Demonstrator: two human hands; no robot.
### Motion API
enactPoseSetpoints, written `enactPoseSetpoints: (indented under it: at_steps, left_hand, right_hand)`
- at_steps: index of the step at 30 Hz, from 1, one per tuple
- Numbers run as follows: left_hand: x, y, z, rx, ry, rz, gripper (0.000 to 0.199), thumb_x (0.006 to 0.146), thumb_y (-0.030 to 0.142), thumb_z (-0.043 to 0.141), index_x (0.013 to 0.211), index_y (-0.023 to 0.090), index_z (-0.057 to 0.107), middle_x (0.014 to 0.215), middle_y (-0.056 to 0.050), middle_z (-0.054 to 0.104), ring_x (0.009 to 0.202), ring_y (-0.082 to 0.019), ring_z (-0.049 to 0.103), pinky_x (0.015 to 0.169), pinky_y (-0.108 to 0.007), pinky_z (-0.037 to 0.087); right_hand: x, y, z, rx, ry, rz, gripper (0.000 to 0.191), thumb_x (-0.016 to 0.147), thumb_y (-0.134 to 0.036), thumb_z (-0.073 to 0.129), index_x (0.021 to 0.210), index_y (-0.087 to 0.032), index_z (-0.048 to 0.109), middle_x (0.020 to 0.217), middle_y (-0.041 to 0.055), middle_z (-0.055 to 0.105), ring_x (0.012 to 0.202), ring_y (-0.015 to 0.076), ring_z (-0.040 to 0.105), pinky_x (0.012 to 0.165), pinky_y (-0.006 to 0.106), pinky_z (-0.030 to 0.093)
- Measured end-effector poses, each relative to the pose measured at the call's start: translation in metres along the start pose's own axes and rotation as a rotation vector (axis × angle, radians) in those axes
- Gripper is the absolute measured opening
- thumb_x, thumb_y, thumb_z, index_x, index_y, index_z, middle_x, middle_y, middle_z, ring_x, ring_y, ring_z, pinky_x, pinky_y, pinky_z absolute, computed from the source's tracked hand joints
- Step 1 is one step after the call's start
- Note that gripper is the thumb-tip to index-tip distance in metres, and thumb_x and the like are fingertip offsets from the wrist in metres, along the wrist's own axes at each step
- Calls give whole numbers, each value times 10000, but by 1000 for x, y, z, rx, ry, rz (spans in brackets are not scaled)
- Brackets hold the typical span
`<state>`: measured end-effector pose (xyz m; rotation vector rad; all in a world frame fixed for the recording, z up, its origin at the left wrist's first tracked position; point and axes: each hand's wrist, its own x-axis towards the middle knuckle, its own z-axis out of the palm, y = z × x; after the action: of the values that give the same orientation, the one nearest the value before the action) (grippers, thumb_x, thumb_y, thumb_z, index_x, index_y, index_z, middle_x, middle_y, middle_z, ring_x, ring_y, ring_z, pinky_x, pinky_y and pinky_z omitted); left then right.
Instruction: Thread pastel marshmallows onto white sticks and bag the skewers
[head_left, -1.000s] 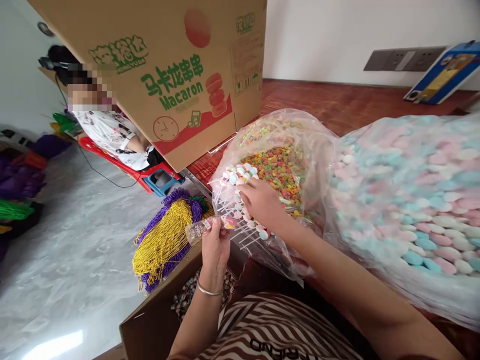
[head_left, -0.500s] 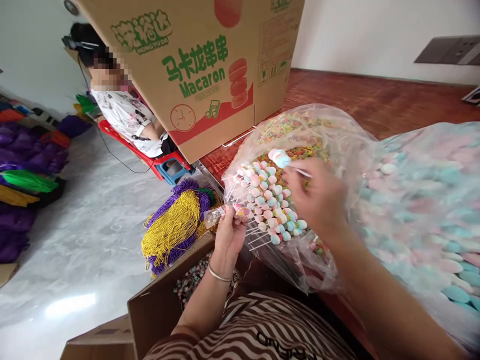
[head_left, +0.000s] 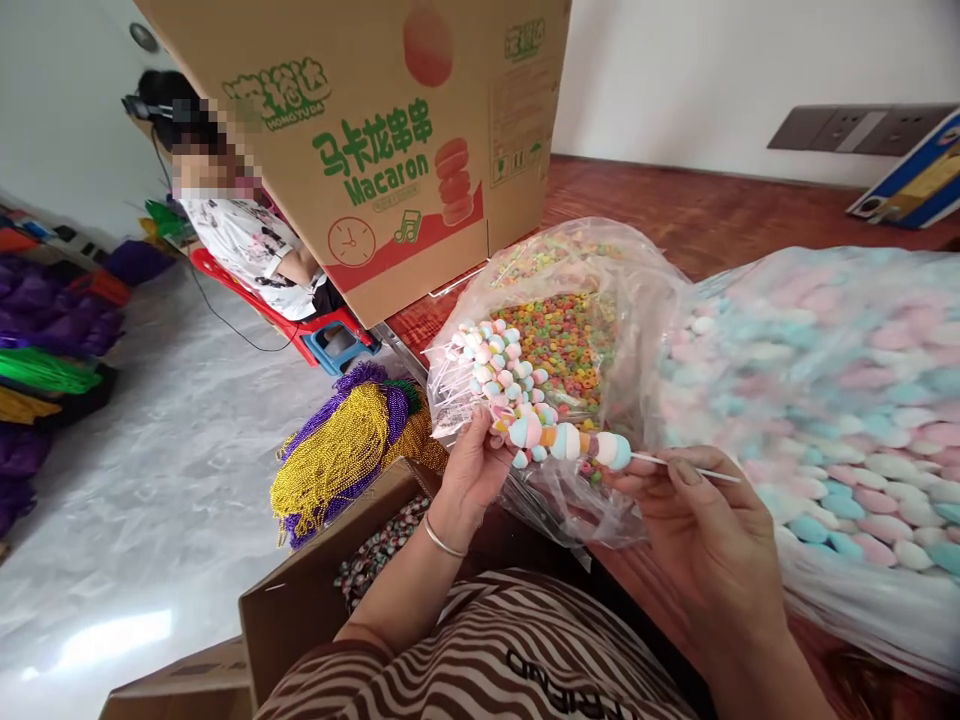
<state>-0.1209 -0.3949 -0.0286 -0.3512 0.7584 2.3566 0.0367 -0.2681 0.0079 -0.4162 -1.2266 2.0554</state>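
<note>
My right hand [head_left: 697, 510] pinches the white stick of a candy skewer [head_left: 570, 442], strung with pastel marshmallows and small orange and brown pieces, held roughly level. At the skewer's far tip, my left hand [head_left: 480, 460] pinches a clear printed wrapper [head_left: 453, 418] with a pink and yellow part at its opening. Behind the hands, a pile of finished-looking skewers [head_left: 487, 355] rests on a clear bag of colourful ring pieces [head_left: 570, 335]. A large bag of pastel marshmallows [head_left: 825, 380] lies to the right.
A tall Macaron carton [head_left: 390, 230] stands on the red-brown table [head_left: 660, 200]. Gold and purple bead strands [head_left: 330, 460] hang left of my left hand, above an open box [head_left: 292, 590]. A seated person [head_left: 236, 240] is behind the carton.
My right hand has moved down and right, bringing the skewer from above the pile to the wrapper in my left hand. The view has shifted slightly to the right.
</note>
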Motion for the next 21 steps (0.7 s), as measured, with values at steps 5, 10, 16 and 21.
enactPoseSetpoints:
  at_steps: [5, 10, 16, 21]
  left_hand:
    - [-15, -7, 11, 0, 3, -41, 367, 739, 294, 898, 694, 153, 562, 531, 93, 447, 445, -23, 364, 532, -196, 428]
    - [-16, -16, 15, -11, 28, -35, 422, 684, 269, 933, 689, 165, 524, 550, 90, 445, 481, -33, 405, 531, -185, 425]
    - [-7, -22, 12, 91, 22, 13, 456, 636, 293, 957, 684, 168, 521, 545, 91, 444, 498, -38, 427, 545, -184, 449]
    - [-7, -24, 17, 184, 27, 67, 493, 537, 348, 992, 704, 164, 567, 523, 98, 465, 477, -44, 460, 521, -195, 454]
  right_hand:
    - [-3, 1, -11, -5, 25, -34, 83, 867, -304, 781, 884, -230, 745, 841, -1, 807, 705, 171, 780, 756, 311, 653]
    - [-20, 5, -22, -211, 65, -169, 36, 905, -246, 737, 939, -236, 739, 939, 17, 813, 797, 198, 794, 793, 341, 657]
    - [-39, 10, -42, -610, -12, -508, 216, 860, -97, 729, 1024, -237, 733, 1047, 18, 806, 920, 205, 789, 877, 346, 653]
    - [-43, 2, -54, -874, -206, -698, 350, 819, -81, 755, 1096, -293, 737, 1140, 25, 798, 929, 228, 797, 789, 349, 689]
